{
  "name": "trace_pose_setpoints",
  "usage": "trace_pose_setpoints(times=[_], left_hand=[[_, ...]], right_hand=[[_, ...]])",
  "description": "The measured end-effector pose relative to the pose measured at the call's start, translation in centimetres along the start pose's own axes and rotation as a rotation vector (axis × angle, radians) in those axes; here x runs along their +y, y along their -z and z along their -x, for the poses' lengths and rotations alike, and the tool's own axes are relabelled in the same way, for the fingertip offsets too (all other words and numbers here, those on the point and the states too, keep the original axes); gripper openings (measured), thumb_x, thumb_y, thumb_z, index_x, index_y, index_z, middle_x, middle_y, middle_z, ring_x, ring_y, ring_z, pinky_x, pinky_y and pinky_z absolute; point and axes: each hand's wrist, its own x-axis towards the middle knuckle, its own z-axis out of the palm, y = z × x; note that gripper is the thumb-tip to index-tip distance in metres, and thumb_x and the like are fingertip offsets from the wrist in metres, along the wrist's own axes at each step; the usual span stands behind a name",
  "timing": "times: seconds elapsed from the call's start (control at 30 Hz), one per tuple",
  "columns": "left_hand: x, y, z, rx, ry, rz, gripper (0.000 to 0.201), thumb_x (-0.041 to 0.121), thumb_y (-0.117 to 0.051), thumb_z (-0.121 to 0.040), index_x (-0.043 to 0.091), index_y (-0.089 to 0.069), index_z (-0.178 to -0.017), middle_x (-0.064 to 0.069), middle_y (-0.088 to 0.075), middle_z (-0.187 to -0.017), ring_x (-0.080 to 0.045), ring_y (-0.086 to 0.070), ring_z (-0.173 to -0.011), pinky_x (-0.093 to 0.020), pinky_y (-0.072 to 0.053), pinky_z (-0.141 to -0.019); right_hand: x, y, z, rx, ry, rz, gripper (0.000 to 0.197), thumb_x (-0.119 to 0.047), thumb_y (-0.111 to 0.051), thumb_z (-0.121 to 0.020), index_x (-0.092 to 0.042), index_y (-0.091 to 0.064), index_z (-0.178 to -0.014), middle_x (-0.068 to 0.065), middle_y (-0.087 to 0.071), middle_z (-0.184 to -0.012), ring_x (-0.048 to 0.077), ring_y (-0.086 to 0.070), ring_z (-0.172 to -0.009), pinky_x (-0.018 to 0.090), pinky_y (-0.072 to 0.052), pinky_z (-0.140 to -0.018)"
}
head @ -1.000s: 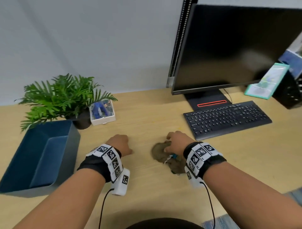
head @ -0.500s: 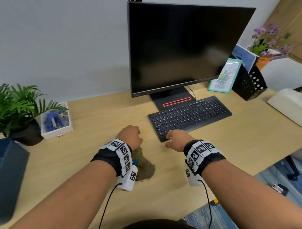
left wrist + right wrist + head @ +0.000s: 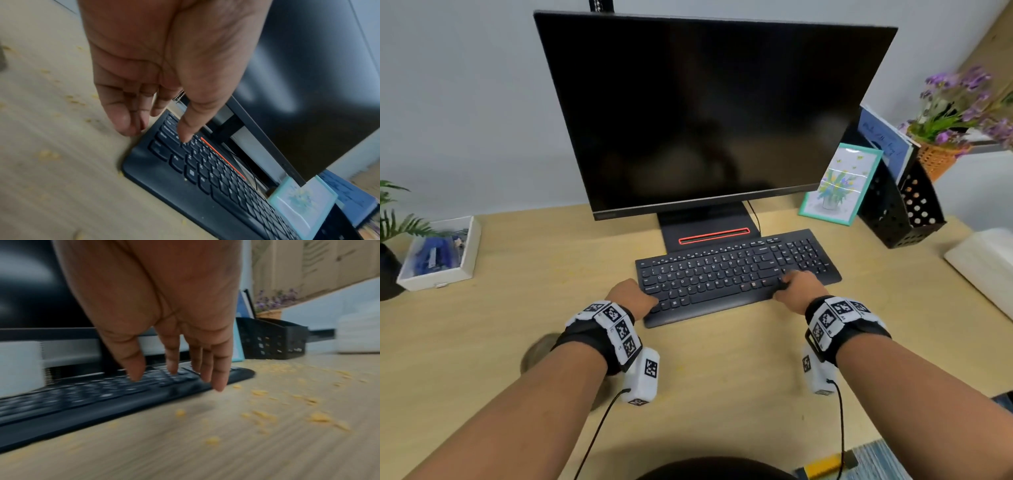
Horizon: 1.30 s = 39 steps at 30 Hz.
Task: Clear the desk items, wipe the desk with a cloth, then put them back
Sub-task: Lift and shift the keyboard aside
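Both our hands have left the cloth point(image 3: 539, 353) and reached the keyboard point(image 3: 736, 274): left hand point(image 3: 631, 298) at its left end, right hand point(image 3: 799, 289) near its right, fingers loose, holding nothing; cloth lies behind our left wrist near the desk's point(image 3: 551, 274) front edge

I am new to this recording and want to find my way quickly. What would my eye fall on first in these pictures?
First the big black monitor, filling the middle of the desk. Just before it lies the black keyboard, with the left hand at its left end and the right hand toward its right end, both open. Yellow crumbs litter the desk to the right of the keyboard.
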Motion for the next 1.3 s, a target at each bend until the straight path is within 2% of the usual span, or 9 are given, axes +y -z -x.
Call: trace_pose_setpoints(times=[0.2,0.5,0.63,0.73,0.83,1.07,1.13,1.2,1.3], left_hand=[[1.2,-1.1,-0.7,0.005,0.121,0.134,0.025,0.029,-0.064,-0.086,0.005,-0.061,-0.086,-0.011,-0.060,-0.086,-0.026,-0.054,-0.077,-0.026,-0.040,-0.063],[1.8,-1.9,-1.5,0.055,0.260,0.298,0.033,0.034,-0.065,-0.086,0.003,-0.059,-0.094,-0.012,-0.059,-0.093,-0.026,-0.055,-0.081,-0.027,-0.042,-0.068],[1.9,-1.3,-1.9,0.105,0.277,0.298,0.049,0.044,-0.053,-0.093,-0.003,-0.061,-0.105,-0.014,-0.059,-0.097,-0.028,-0.055,-0.085,-0.030,-0.041,-0.072],[2.2,-1.1,-2.6,0.164,0.279,0.498,0.037,0.028,-0.041,-0.100,-0.005,-0.058,-0.098,-0.023,-0.059,-0.103,-0.030,-0.056,-0.078,-0.029,-0.052,-0.054],[2.4,-1.1,-2.9,0.202,0.345,0.601,0.034,0.015,-0.034,-0.101,0.003,-0.041,-0.071,-0.015,-0.048,-0.076,-0.026,-0.044,-0.055,-0.015,-0.038,-0.030],[1.4,-0.8,-3.6,0.187,0.362,0.639,0.034,0.006,-0.036,-0.098,0.012,-0.039,-0.064,-0.005,-0.042,-0.060,-0.005,-0.040,-0.020,-0.012,-0.031,-0.027],[1.6,-0.3,-3.8,0.189,0.358,0.661,0.035,0.006,-0.037,-0.098,0.016,-0.039,-0.064,-0.002,-0.042,-0.063,-0.002,-0.043,-0.024,-0.013,-0.036,-0.029],[1.7,-0.1,-3.8,0.160,0.370,0.694,0.032,0.004,-0.036,-0.099,0.007,-0.048,-0.069,-0.011,-0.050,-0.066,-0.018,-0.057,-0.045,-0.023,-0.045,-0.040],[1.1,-0.1,-4.1,0.073,0.363,0.655,0.020,0.006,-0.042,-0.097,0.001,-0.061,-0.099,-0.026,-0.059,-0.119,-0.036,-0.059,-0.105,-0.037,-0.052,-0.088]], right_hand=[[5.6,2.2,-5.5,0.069,-0.234,-0.107,0.034,-0.020,-0.050,-0.091,0.000,-0.058,-0.117,0.020,-0.058,-0.122,0.035,-0.055,-0.111,0.036,-0.046,-0.089],[7.0,5.2,-8.2,-0.018,-0.130,0.049,0.036,-0.010,-0.029,-0.102,0.003,-0.051,-0.128,0.019,-0.053,-0.132,0.029,-0.051,-0.123,0.030,-0.040,-0.097],[7.8,6.3,-9.1,0.021,-0.100,0.085,0.032,-0.012,-0.040,-0.100,0.001,-0.054,-0.126,0.014,-0.057,-0.129,0.026,-0.055,-0.119,0.027,-0.041,-0.095],[7.9,6.4,-9.1,0.056,-0.077,0.209,0.034,-0.026,-0.056,-0.094,-0.001,-0.060,-0.116,0.012,-0.064,-0.118,0.026,-0.060,-0.111,0.027,-0.045,-0.088],[8.0,5.8,-9.2,0.109,-0.091,0.260,0.037,-0.031,-0.062,-0.089,0.000,-0.062,-0.109,0.014,-0.066,-0.110,0.029,-0.061,-0.106,0.028,-0.045,-0.079],[8.5,5.3,-10.1,0.114,-0.107,0.252,0.029,-0.024,-0.068,-0.085,0.001,-0.065,-0.100,0.016,-0.068,-0.104,0.030,-0.063,-0.100,0.030,-0.046,-0.080],[8.3,5.8,-10.2,0.104,-0.114,0.216,0.029,-0.022,-0.071,-0.083,0.001,-0.064,-0.100,0.015,-0.068,-0.103,0.030,-0.062,-0.100,0.030,-0.045,-0.075],[8.3,6.0,-10.2,0.088,-0.112,0.161,0.033,-0.024,-0.073,-0.082,0.000,-0.062,-0.102,0.015,-0.066,-0.104,0.031,-0.061,-0.102,0.031,-0.048,-0.082],[8.6,5.8,-9.8,0.103,-0.076,0.090,0.046,-0.043,-0.066,-0.084,-0.002,-0.064,-0.106,0.010,-0.066,-0.098,0.026,-0.063,-0.102,0.027,-0.046,-0.084]])
